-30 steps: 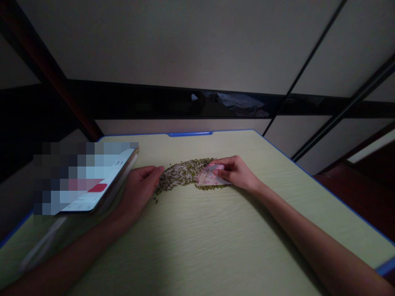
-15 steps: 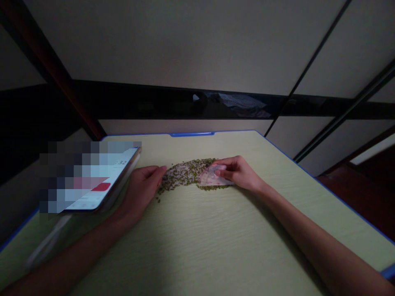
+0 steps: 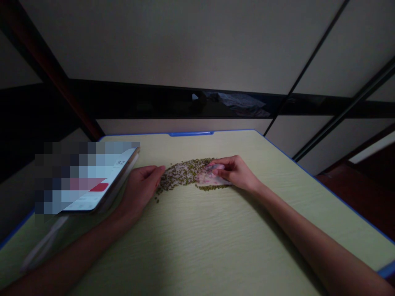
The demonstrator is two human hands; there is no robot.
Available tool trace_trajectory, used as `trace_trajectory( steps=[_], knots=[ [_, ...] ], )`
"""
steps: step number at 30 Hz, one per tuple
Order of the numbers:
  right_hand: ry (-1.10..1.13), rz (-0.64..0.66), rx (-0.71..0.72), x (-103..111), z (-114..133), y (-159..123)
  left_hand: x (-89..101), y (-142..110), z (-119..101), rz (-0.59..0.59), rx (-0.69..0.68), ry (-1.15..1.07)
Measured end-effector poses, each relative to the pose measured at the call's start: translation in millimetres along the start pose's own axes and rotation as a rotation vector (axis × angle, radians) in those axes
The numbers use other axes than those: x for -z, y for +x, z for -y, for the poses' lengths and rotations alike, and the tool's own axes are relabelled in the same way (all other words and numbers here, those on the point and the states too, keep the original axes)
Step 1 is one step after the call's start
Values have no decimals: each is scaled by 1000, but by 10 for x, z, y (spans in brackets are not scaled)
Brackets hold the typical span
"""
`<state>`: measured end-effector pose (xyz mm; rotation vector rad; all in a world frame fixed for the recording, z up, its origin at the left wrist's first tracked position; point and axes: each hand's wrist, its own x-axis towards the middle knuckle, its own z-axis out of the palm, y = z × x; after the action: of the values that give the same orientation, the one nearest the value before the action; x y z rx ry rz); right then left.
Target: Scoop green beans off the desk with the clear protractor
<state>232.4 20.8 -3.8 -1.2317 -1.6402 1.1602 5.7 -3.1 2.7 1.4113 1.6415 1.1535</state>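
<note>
A band of small green beans [image 3: 182, 174] lies spread across the far middle of the pale green table [image 3: 200, 242]. My right hand [image 3: 236, 172] is closed on a small pinkish clear bag [image 3: 208, 176] that rests on the beans at the right end of the band. My left hand [image 3: 140, 189] lies flat on the table with its fingers stretched out, the fingertips touching the left end of the beans.
A lit phone [image 3: 95, 185] stands propped at the left, close to my left wrist, with a white cable [image 3: 43, 246] trailing toward the near left edge. The table has a blue rim [image 3: 189, 133]. Dim walls and dark beams stand behind it.
The phone's number went from 31 to 32. My hands have barely shifted; the right fingers have moved slightly on the bag.
</note>
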Motion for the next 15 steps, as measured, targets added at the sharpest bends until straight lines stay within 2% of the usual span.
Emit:
trace_trajectory(
  steps=[9, 15],
  knots=[
    [-27, 40, 46, -54, -27, 19, -2, -3, -2, -12, -16, 19],
    [-58, 136, 61, -115, 33, -39, -1, 10, 28, 2, -11, -11]
  ],
)
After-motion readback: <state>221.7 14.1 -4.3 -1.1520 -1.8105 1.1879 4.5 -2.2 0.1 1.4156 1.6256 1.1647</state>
